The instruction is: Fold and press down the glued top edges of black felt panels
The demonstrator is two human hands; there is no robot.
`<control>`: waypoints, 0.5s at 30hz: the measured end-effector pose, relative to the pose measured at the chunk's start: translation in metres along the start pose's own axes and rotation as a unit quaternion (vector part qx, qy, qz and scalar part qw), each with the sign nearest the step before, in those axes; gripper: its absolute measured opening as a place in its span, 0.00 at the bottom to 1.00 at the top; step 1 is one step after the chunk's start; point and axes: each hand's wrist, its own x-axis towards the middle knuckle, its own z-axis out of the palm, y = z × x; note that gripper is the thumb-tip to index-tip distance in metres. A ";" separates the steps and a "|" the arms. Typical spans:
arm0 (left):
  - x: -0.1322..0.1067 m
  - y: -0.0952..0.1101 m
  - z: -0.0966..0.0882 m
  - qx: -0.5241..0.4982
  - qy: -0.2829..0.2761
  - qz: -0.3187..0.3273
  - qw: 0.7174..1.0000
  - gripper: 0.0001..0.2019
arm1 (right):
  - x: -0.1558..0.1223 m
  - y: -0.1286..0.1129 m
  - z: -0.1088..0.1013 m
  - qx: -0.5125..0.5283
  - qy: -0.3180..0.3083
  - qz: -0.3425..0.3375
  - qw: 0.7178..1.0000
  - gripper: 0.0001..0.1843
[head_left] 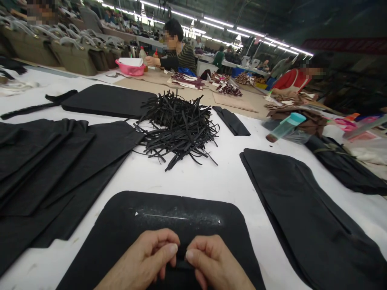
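Observation:
A black panel with rounded corners [115,229] lies flat in front of me. Near its far edge it bears two small white triangles and a thin pale line dusted with white. Over the panel's nearer part, my left hand [154,253] is closed, thumb pressed to the fingers. Close beside it, my right hand [211,259] is pinched in the same way. Dark material shows between and below the fingertips, but what they pinch is too dark and small to make out. Beyond the panel sits a tangled heap of thin black strips [181,125].
Layered black pieces [45,161] cover the left side of the white table [187,181]. Stacked black panels [302,205] lie on the right, near a tube with a teal cap [286,127]. A thick black slab [109,100] lies behind. Co-workers sit farther back.

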 end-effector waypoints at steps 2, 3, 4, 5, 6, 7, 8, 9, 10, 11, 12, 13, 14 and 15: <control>0.003 -0.003 0.001 -0.001 -0.023 -0.003 1.000 0.18 | 0.001 0.001 0.000 -0.024 0.005 -0.010 1.000 0.13; 0.004 -0.005 0.002 -0.002 -0.027 -0.007 1.000 0.17 | 0.001 0.001 0.001 -0.036 0.006 -0.010 0.999 0.13; 0.006 -0.006 0.003 -0.003 -0.025 -0.013 1.000 0.15 | 0.002 0.001 0.002 -0.047 0.009 -0.009 0.999 0.14; 0.006 -0.005 0.004 -0.001 -0.019 -0.020 1.000 0.14 | 0.002 0.000 0.003 -0.057 0.013 -0.008 0.998 0.14; 0.007 -0.004 0.005 0.005 -0.015 -0.023 1.000 0.13 | 0.002 0.000 0.005 -0.065 0.018 -0.007 0.998 0.14; 0.006 -0.002 0.006 0.015 -0.011 -0.019 1.000 0.12 | 0.002 0.000 0.006 -0.073 0.021 -0.006 0.997 0.14; 0.006 0.001 0.007 0.029 -0.004 -0.009 1.000 0.12 | 0.002 -0.001 0.008 -0.077 0.021 -0.003 0.997 0.13; 0.004 0.003 0.007 0.044 0.005 0.005 0.999 0.12 | 0.002 0.000 0.009 -0.078 0.018 0.003 0.997 0.12; 0.002 0.005 0.005 0.058 0.013 0.020 0.998 0.12 | 0.002 0.001 0.009 -0.076 0.013 0.012 0.997 0.11; 0.000 0.005 0.002 0.069 0.023 0.033 0.997 0.12 | 0.001 0.004 0.009 -0.074 0.007 0.023 0.997 0.10; -0.002 0.002 -0.002 0.075 0.031 0.037 0.996 0.12 | 0.000 0.008 0.007 -0.072 0.005 0.031 0.997 0.09; -0.004 -0.003 -0.009 0.074 0.038 0.034 0.996 0.13 | -0.001 0.013 0.003 -0.070 0.008 0.038 0.997 0.09; -0.005 -0.010 -0.018 0.069 0.047 0.025 0.996 0.15 | -0.003 0.020 -0.003 -0.073 0.018 0.041 0.996 0.09; -0.006 -0.020 -0.027 0.062 0.049 0.010 0.997 0.17 | -0.005 0.027 -0.010 -0.078 0.032 0.041 0.996 0.10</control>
